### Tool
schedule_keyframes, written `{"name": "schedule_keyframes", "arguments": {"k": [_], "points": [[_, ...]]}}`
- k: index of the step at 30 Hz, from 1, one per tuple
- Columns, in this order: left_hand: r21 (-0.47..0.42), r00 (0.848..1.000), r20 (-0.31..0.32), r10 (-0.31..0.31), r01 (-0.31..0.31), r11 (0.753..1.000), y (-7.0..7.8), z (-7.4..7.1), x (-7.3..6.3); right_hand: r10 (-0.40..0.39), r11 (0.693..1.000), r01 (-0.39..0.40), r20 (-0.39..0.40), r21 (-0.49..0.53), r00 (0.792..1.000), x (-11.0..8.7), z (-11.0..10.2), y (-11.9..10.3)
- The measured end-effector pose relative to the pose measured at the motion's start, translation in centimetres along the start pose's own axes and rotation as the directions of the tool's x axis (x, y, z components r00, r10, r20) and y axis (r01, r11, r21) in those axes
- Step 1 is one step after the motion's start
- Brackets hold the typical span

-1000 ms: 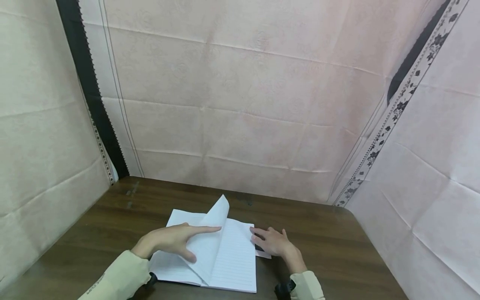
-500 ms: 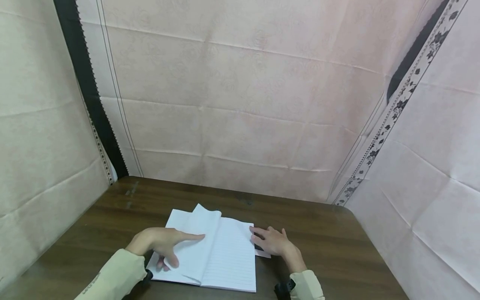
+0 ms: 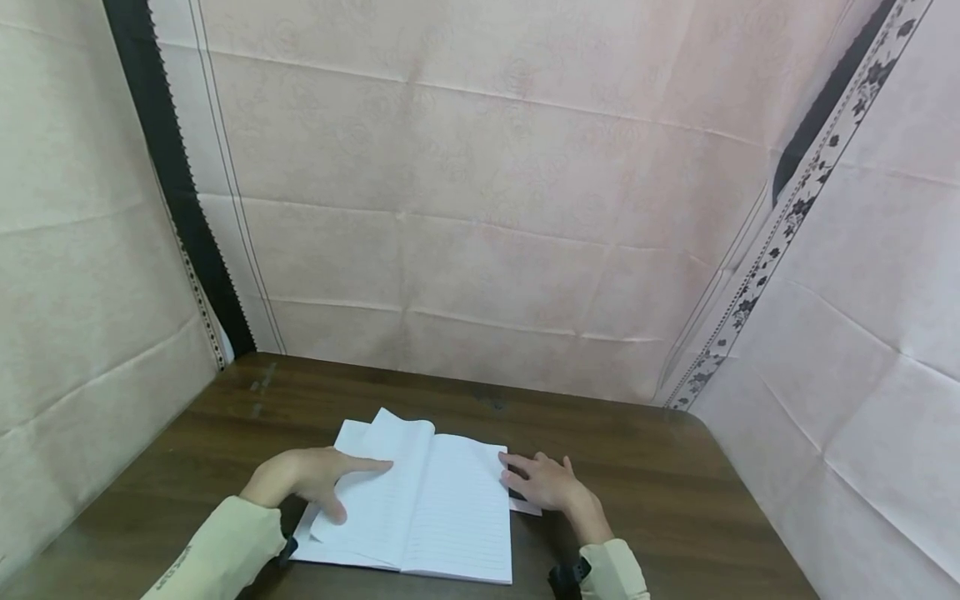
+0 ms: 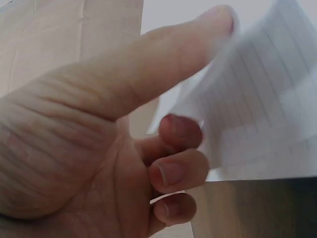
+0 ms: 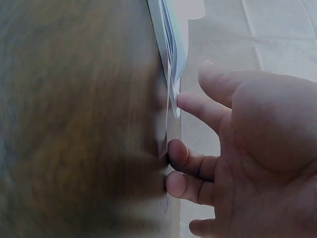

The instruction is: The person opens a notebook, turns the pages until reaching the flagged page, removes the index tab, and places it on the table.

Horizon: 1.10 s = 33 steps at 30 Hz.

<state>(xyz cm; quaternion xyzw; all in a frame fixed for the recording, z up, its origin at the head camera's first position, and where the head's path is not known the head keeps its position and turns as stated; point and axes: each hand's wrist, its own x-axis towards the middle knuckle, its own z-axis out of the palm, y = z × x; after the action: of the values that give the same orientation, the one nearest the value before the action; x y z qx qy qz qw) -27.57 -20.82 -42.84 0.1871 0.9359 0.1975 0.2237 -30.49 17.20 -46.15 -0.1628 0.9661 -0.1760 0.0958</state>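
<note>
"One page (image 3: pixel 375 492) has just gone over, hasn't it?"

"Yes. A second ago it stands up from the spine; now it slopes across the left side of the notebook (image 3: pixel 465 508), its far corner poking past the sheet beneath. I judge the turn nearly through, with some flattening left."

"And the grips?"

"The left grip (image 3: pixel 307 479) has a straight index finger and the thumb over the page; whether it pinches the paper, I can't tell. The right grip (image 3: pixel 543 483) is released, fingertips loosely at the notebook's right edge."

"Where does the notebook lie, and which way?"

"Open on the desk (image 3: pixel 225 467), between both grips. Its spine, each page's long axis, runs away from the person toward the back cloth (image 3: pixel 465 250), far end leaning slightly right."
</note>
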Motion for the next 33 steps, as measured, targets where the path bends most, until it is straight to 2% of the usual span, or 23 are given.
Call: {"name": "schedule_keyframes", "arguments": {"k": [5,11,16,21,26,31,33], "points": [[0.052,0.997,-0.071,0.018,-0.014,0.999,0.3,0.1,0.0,0.006,1.0,-0.006,-0.005,0.0,1.0,0.1,0.2,0.1],[0.105,0.986,-0.134,0.094,-0.08,0.991,0.9,0.4,0.1,0.004,1.0,-0.004,-0.008,-0.009,1.0,0.1,0.2,0.0],[0.099,0.974,-0.097,0.207,-0.198,0.975,1.3,1.0,0.5,-0.01,1.0,0.01,-0.004,-0.017,1.0,-0.1,-0.1,-0.1],[0.109,0.951,-0.033,0.307,-0.302,0.947,2.2,1.7,0.8,-0.032,0.999,0.032,-0.01,-0.017,0.999,-0.2,-0.2,0.0],[0.132,0.929,0.007,0.37,-0.367,0.921,2.9,2.6,1.0,-0.04,0.999,0.04,-0.008,-0.008,0.999,-0.2,-0.2,0.2],[0.161,0.914,0.024,0.405,-0.403,0.901,3.6,3.1,1.1,-0.047,0.999,0.047,-0.01,-0.002,0.999,-0.2,-0.1,0.4],[0.171,0.903,0.028,0.428,-0.426,0.888,4.0,3.2,1.2,-0.048,0.999,0.048,-0.017,0.002,0.999,-0.3,-0.2,0.3]]}}
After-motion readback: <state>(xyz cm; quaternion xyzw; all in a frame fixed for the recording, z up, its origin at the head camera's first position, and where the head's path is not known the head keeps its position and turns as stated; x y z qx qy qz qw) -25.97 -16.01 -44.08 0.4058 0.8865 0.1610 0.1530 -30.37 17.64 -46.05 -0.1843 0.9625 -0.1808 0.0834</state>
